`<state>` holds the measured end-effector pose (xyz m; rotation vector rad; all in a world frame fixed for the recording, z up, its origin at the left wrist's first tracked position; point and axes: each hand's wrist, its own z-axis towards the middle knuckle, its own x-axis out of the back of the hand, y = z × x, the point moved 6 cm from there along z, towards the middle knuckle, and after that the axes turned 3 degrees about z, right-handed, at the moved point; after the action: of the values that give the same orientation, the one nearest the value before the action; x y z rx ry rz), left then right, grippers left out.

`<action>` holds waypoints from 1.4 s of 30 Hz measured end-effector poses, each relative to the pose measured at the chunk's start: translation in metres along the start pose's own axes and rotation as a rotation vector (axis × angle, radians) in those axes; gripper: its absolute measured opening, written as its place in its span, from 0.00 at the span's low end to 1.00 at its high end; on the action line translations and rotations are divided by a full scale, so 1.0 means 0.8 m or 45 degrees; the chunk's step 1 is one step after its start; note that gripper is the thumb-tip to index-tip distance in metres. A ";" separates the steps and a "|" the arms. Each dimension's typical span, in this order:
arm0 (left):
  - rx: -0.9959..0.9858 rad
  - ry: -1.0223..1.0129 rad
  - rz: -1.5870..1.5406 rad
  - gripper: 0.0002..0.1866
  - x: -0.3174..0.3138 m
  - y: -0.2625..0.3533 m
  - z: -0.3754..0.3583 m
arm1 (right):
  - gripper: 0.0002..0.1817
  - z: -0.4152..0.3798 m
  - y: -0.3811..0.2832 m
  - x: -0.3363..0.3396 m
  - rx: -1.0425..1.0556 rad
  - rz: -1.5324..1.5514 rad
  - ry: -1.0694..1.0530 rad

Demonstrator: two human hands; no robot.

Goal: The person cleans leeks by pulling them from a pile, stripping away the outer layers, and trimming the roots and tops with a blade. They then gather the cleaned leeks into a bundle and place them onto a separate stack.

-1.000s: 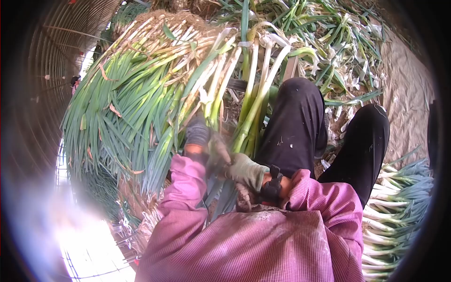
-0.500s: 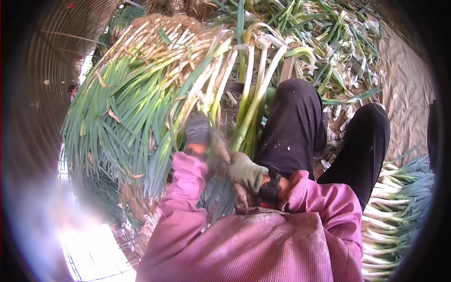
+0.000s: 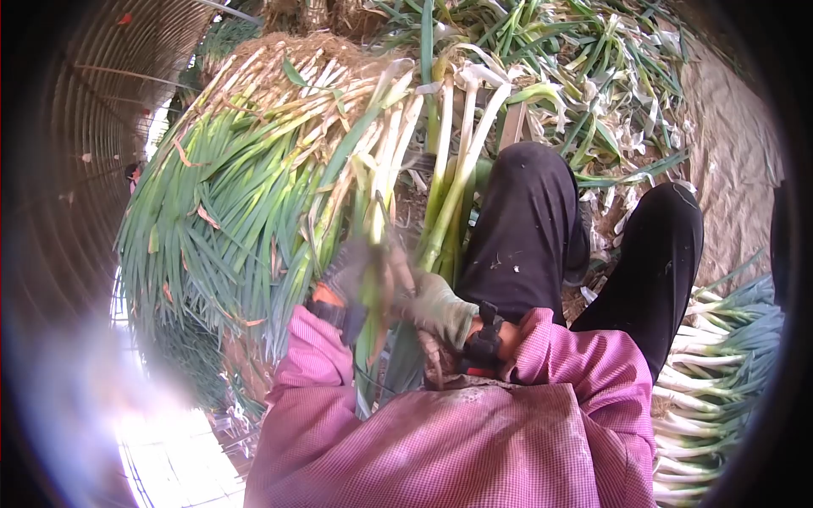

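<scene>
My left hand (image 3: 345, 269), in a dark glove, is smeared by motion beside a green stalk, left of my lap. What its fingers do is blurred. My right hand (image 3: 442, 311), in a pale green glove, is closed around the lower part of several long green onions (image 3: 459, 182), whose white ends point away from me. A large pile of green onions (image 3: 246, 178) with brown roots lies to the left, its leaves hanging toward me.
Loose leaves and peelings (image 3: 593, 85) cover the ground ahead and to the right. Cleaned onions (image 3: 699, 398) lie in a row at the lower right. A brown sheet (image 3: 732, 161) spreads along the right. My knees (image 3: 533, 220) stand between.
My left hand has moved down and slightly left, toward my body, and a green stalk now shows beside it. My right hand has stayed nearly in place.
</scene>
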<state>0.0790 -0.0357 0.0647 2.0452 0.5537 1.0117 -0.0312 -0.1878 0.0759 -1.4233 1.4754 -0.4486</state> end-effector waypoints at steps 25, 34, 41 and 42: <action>0.299 0.760 0.922 0.36 -0.079 -0.020 -0.142 | 0.18 0.042 -0.027 0.005 -0.055 0.150 0.207; 0.563 0.457 1.360 0.34 -0.091 -0.035 -0.150 | 0.25 0.051 -0.048 0.004 -0.102 0.236 0.164; 0.428 0.640 1.107 0.31 -0.087 -0.034 -0.150 | 0.20 0.062 -0.041 0.005 -0.258 0.232 0.133; 0.413 0.727 0.960 0.30 -0.084 -0.020 -0.153 | 0.20 0.066 -0.037 0.007 -0.324 0.241 0.139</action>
<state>-0.0596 -0.0156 0.0677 2.2927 0.2122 2.1047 0.0291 -0.1810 0.0752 -1.4547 1.7871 -0.2289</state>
